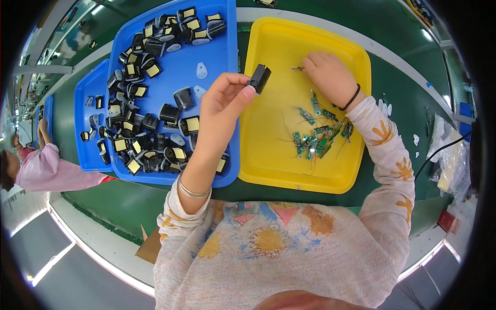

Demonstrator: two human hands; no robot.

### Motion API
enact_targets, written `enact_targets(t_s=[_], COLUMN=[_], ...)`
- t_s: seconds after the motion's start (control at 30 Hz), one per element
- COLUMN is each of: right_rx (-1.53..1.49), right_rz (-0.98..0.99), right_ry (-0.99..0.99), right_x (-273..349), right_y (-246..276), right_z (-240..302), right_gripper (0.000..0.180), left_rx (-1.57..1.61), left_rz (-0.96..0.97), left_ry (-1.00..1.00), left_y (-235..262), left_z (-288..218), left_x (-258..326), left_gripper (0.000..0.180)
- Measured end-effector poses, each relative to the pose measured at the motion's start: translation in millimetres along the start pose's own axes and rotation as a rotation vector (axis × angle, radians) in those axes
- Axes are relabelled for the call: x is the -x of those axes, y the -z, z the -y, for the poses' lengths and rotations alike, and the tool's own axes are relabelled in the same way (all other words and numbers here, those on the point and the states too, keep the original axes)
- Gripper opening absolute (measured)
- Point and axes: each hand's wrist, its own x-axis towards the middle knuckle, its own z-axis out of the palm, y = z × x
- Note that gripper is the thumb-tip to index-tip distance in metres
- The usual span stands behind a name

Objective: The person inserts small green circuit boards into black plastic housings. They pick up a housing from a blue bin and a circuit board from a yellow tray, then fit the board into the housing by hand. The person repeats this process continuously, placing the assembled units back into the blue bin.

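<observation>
My left hand [226,99] pinches a black plastic housing [260,78] between thumb and fingers, holding it up over the edge between the two trays. Inside the yellow tray [279,36], toward its far side, my right hand [330,77] reaches down with its fingers curled together. A small metallic part [297,68] pokes out beside those fingertips; the rest of what they grip is hidden. Several green circuit boards [312,143] with thin wires lie in a loose heap nearer to me in the same tray.
A large blue tray [181,51] at left holds many black housings with cream pads [137,147] and grey oval pieces [201,70]. Beyond it is a smaller blue tray [87,111]. Clear plastic bags [448,150] lie at right. Another person's pink sleeve [57,168] shows far left.
</observation>
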Motion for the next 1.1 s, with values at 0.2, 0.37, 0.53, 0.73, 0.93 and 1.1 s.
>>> enact_targets(t_s=[0.2, 0.37, 0.53, 0.73, 0.93, 1.1], right_rx=[-1.36, -1.389, -0.95, -0.847, -0.767, -0.803], right_rz=[-0.083, -0.316, -0.439, -0.489, -0.514, -0.488], right_ry=[-0.448, -0.473, -0.316, -0.19, -0.176, -0.228], right_x=[-19, -15, -14, -17, -18, -17], right_y=[50, 81, 64, 56, 50, 53], right_z=[32, 82, 91, 90, 89, 89], right_gripper=[0.01, 0.007, 0.01, 0.012, 0.012, 0.012], left_rx=[0.088, 0.143, 0.187, 0.142, 0.088, 0.074], left_rz=[-0.026, 0.021, 0.029, 0.018, 0.031, 0.009], left_ry=[0.122, 0.091, -0.039, -0.036, -0.061, -0.087], left_y=[1, -3, 2, 0, -2, -3], left_z=[2, 1, 7, 3, 1, 2], left_x=[1, 5, 7, 7, 7, 7], left_gripper=[0.015, 0.021, 0.027, 0.026, 0.025, 0.023])
